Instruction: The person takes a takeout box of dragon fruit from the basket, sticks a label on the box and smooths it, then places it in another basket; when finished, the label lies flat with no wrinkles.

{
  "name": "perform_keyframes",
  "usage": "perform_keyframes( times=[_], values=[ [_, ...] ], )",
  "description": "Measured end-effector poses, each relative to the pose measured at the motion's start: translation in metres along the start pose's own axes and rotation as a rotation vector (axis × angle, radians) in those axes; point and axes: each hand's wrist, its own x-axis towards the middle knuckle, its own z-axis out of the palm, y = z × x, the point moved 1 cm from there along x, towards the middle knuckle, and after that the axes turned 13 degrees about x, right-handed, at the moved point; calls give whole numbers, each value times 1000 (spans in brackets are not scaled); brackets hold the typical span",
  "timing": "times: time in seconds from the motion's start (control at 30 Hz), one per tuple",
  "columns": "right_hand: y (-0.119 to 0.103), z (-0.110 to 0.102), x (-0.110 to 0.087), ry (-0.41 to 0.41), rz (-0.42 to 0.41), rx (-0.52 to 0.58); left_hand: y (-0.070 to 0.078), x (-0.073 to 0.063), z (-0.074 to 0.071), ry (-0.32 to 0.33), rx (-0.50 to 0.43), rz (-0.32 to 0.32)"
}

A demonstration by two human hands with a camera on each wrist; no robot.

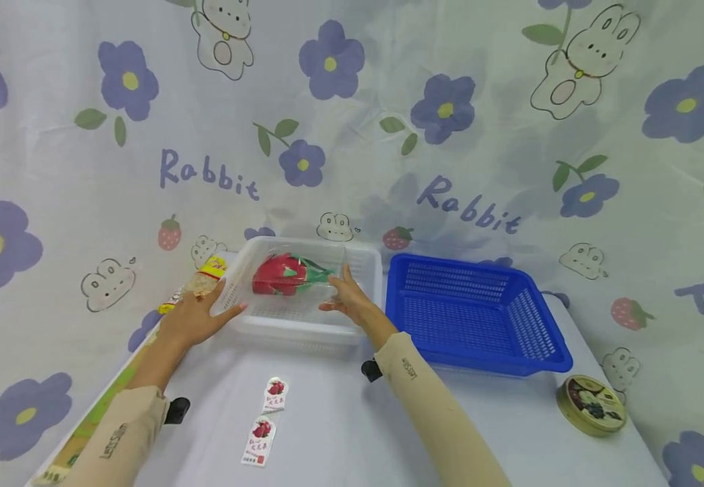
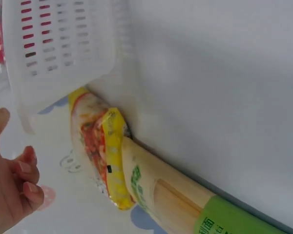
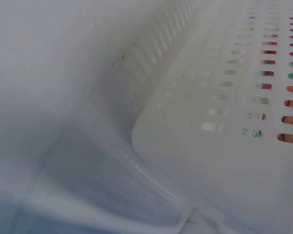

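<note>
A white slotted basket (image 1: 303,329) stands at the back of the table. In it lies a red and green item (image 1: 281,274), resembling a dragon fruit, in clear plastic packaging. My right hand (image 1: 352,301) reaches over the basket's right side, its fingers at the packaging's right end with the index finger extended. Whether it grips the plastic is hard to make out. My left hand (image 1: 193,318) is by the basket's left edge, thumb and fingers spread apart, holding nothing. Through the slots in the right wrist view, bits of red and green show; the right hand is mostly hidden there.
A blue basket (image 1: 455,331) stands to the right, with a round tin (image 1: 592,404) near it. Two fruit-printed labels (image 1: 259,439) lie in front. Along the left edge are a yellow-and-red food packet (image 2: 95,141) and a long noodle pack (image 2: 171,195).
</note>
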Motion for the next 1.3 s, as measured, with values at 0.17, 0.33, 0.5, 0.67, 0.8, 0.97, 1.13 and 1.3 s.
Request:
perform_keyframes(
  times=[0.17,0.33,0.5,0.67,0.8,0.97,1.13,1.3],
  values=[
    [-3,-1,-8,-14,-12,-14,10,7,-8,10,-7,27],
    [-7,-1,-14,-22,-14,-7,20,9,-13,-3,-9,45],
    [-11,1,-22,-38,-13,0,26,9,-17,-12,-26,55],
    [-17,1,-30,-47,-20,-17,33,8,-24,-26,-118,76],
    [-21,2,-36,-69,-20,-19,39,9,-27,-35,-306,124],
    [-26,3,-43,-78,-18,-31,47,8,-28,-33,-528,153],
    [-30,0,-49,-80,-13,-40,53,5,-28,-39,-619,141],
    [-33,-3,-56,-79,7,-76,58,2,-30,-30,-627,144]
  ],
)
